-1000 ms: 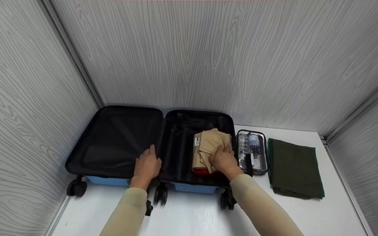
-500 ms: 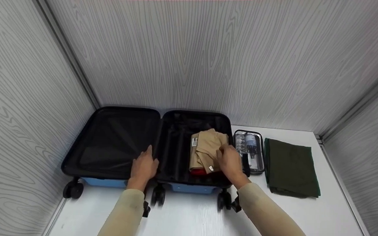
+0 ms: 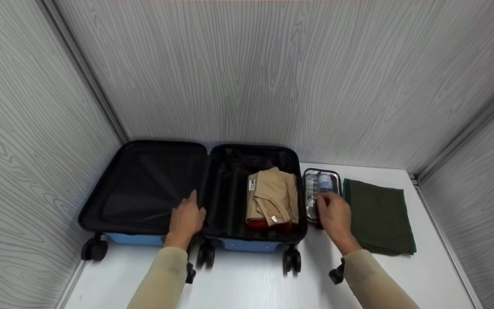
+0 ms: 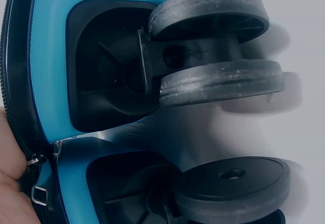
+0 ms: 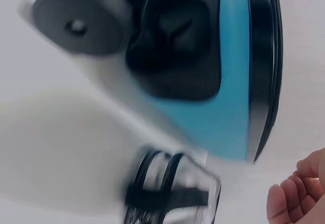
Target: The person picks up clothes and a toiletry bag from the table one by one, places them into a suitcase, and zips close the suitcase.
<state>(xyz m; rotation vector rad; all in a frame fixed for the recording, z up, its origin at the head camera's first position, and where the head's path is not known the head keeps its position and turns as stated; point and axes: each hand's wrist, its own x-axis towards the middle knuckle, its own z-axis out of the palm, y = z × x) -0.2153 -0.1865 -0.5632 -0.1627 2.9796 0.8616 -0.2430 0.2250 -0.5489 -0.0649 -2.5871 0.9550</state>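
An open blue suitcase point(image 3: 152, 184) with a black lining lies flat, its halves side by side. My left hand point(image 3: 187, 216) rests at the middle edge between the halves; in the left wrist view part of it shows beside the zipper point(image 4: 34, 160). A folded beige garment point(image 3: 272, 189) lies in the right half on top of something red point(image 3: 257, 223). Over the clear toiletry case point(image 3: 311, 189), just right of the suitcase, hovers my right hand point(image 3: 336, 216). Its fingers point(image 5: 292, 193) are loosely bent and hold nothing in the right wrist view. The hand hides part of the case.
A folded dark green cloth point(image 3: 380, 216) lies right of the toiletry case on the white surface point(image 3: 247, 283). Caster wheels point(image 3: 292, 259) stick out from the suitcase's near side. Grey wood-grain walls point(image 3: 247, 77) stand behind and at both sides.
My right hand has left the beige garment and moved right, over the toiletry case. The left hand stays at the suitcase's middle edge. The view has shifted slightly.
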